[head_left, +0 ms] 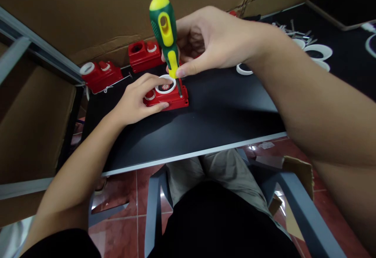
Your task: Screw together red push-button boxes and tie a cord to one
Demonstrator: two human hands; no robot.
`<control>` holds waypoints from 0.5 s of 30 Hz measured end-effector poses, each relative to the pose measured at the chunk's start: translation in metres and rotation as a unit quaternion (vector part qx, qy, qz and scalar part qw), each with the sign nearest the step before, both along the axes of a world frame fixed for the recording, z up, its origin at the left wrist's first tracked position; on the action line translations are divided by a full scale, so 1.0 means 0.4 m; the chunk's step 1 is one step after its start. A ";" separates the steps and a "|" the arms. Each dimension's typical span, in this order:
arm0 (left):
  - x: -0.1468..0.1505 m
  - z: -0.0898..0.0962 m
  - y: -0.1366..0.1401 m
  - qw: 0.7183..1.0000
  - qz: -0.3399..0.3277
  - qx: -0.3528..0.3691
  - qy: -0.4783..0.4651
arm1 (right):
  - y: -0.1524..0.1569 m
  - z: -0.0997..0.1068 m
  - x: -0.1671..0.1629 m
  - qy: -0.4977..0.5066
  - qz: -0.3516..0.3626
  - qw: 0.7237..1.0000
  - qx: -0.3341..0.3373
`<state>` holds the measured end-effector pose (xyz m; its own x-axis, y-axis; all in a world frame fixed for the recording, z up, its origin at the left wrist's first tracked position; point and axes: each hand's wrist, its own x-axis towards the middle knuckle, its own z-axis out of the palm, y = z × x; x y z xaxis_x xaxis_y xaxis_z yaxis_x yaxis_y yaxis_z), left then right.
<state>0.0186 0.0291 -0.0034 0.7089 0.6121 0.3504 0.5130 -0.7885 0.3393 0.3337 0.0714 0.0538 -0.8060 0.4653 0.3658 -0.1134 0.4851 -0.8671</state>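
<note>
A red plastic housing (173, 103) with a white ring (157, 89) around a dark round centre lies on the black table. My left hand (140, 99) grips it from the left, thumb along the near side and fingers over the ring. In my right hand (202, 42) is a green and yellow screwdriver (164, 34), pinched low on its handle. It stands nearly upright, and its tip meets a small screw (181, 96) at the housing's right end. Part of the housing is hidden under my left fingers.
Two more red housings, one at the left (102, 78) and one further back (143, 57), stand by the cardboard wall (117, 11). White rings (319, 52) and loose metal pieces (304, 36) lie at the right. A dark flat panel (346, 7) sits in the far right corner.
</note>
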 end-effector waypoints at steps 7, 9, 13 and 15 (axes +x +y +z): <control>0.001 0.008 0.000 0.999 0.016 -0.026 0.021 | -0.015 0.002 -0.006 -0.006 -0.018 1.000 0.003; 0.002 0.008 0.000 0.999 0.019 -0.027 0.020 | -0.021 0.000 -0.012 -0.008 -0.029 1.000 0.008; 0.003 0.007 0.000 1.000 0.005 -0.023 0.003 | -0.035 0.000 -0.019 -0.010 -0.050 0.999 0.012; 0.004 0.006 0.000 1.000 0.006 -0.029 0.003 | -0.042 0.004 -0.022 -0.017 -0.058 0.998 0.029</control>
<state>0.0202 0.0292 -0.0010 0.7031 0.6399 0.3101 0.5244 -0.7612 0.3816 0.3250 0.0548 0.0552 -0.7606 0.5345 0.3684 -0.0256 0.5424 -0.8397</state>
